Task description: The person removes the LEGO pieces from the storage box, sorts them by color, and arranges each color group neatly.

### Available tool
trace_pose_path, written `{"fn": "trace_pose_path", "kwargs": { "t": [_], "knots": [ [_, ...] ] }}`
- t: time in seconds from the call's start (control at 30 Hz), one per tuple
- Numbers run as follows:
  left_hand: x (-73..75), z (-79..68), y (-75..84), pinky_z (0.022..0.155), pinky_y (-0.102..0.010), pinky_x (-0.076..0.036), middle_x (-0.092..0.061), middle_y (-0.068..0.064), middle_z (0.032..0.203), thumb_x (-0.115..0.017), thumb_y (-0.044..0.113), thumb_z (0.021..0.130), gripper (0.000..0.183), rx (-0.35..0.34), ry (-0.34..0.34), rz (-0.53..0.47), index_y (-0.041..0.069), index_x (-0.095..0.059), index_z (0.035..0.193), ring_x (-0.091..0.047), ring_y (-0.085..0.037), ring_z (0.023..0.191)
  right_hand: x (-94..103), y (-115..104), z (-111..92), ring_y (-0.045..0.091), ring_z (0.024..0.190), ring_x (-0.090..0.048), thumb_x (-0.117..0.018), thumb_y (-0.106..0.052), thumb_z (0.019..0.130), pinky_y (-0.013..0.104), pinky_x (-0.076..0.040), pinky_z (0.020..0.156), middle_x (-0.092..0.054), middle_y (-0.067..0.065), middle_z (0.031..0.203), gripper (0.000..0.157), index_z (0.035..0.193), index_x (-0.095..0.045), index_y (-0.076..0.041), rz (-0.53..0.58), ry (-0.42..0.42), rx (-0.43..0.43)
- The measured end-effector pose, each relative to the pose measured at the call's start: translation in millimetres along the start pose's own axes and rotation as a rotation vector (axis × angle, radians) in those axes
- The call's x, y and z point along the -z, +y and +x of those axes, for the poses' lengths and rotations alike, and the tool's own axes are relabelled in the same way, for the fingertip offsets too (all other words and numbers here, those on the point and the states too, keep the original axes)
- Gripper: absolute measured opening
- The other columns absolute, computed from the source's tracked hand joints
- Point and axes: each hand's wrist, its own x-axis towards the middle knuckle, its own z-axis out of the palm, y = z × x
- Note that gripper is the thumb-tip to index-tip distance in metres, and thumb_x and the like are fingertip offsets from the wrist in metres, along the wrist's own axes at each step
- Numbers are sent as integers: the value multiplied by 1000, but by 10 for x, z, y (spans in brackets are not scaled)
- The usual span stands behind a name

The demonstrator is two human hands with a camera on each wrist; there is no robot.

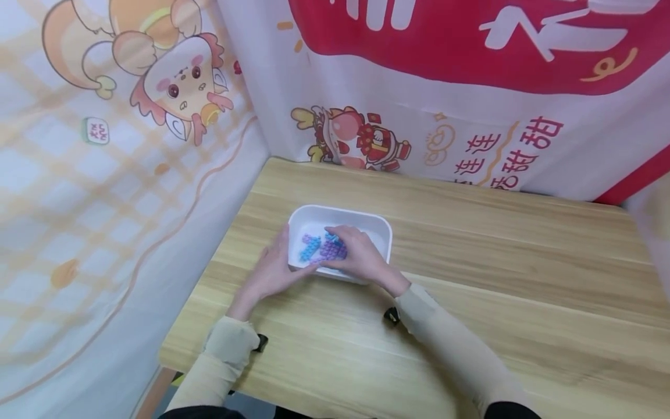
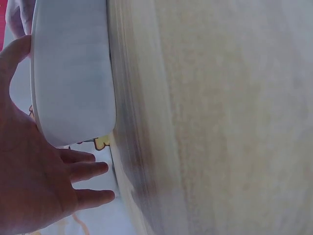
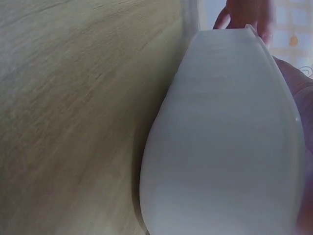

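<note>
A white plastic tub [image 1: 384, 227] with rounded corners stands on the table. Small blue knobbly pieces [image 1: 310, 248] and purple knobbly pieces [image 1: 332, 250] lie inside; their exact kind is too small to tell. My left hand [image 1: 272, 267] rests round the tub's left front corner. In the left wrist view its thumb lies along the rim, while the other fingers extend straight past the tub's end. Over the front rim reaches my right hand [image 1: 356, 253], its fingers and thumb about the purple pieces. Whether it pinches any is hidden; the right wrist view shows mostly the tub's outer wall [image 3: 220, 132].
The wooden table [image 1: 497, 262] extends far to the right of the tub. Printed cloth hangings [image 1: 445, 87] stand behind it and along its left side. A small black object sits beside each forearm sleeve [image 1: 434, 320].
</note>
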Motion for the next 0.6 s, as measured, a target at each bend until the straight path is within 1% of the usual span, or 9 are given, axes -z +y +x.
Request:
{"fn": "trace_pose_path", "kwargs": {
  "t": [0.13, 0.27, 0.37, 0.47, 0.6],
  "knots": [
    [21, 0, 3, 137, -75, -11, -5, -22, 186, -69, 75, 96, 132, -3, -14, 16, 5, 9, 176, -15, -45, 172, -12, -7, 12, 33, 146, -61, -92, -51, 88, 57, -45, 130, -66, 12, 156, 87, 159, -59, -12, -22, -10, -40],
    [50, -5, 10, 137, -75, -10, -3, -22, 186, -68, 72, 98, 130, -7, -30, 7, 6, 11, 176, -14, -45, 172, -27, -17, 36, 33, 146, -61, -91, -50, 88, 57, -44, 130, -66, 13, 156, 86, 157, -60, -11, -33, -15, -31],
    [63, -10, 12, 138, -74, -10, -1, -22, 186, -67, 74, 98, 131, -4, -45, 4, 8, 14, 176, -13, -45, 172, -51, -31, 71, 33, 144, -62, -91, -49, 89, 56, -46, 129, -68, 13, 154, 84, 156, -60, -10, -60, -15, -27],
    [69, -17, 7, 138, -73, -8, 1, -22, 186, -68, 74, 97, 133, -4, -58, -4, 7, 15, 175, -12, -46, 172, -76, -57, 115, 33, 141, -64, -91, -48, 89, 55, -48, 126, -69, 13, 151, 82, 154, -62, -9, -98, -25, -38],
    [58, -19, -11, 138, -73, -7, 3, -22, 186, -69, 74, 96, 135, -9, -68, -5, 6, 16, 175, -11, -46, 172, -106, -102, 172, 33, 136, -65, -93, -48, 86, 55, -51, 120, -72, 14, 146, 81, 151, -65, -8, -147, -40, -63]
  ]
}}
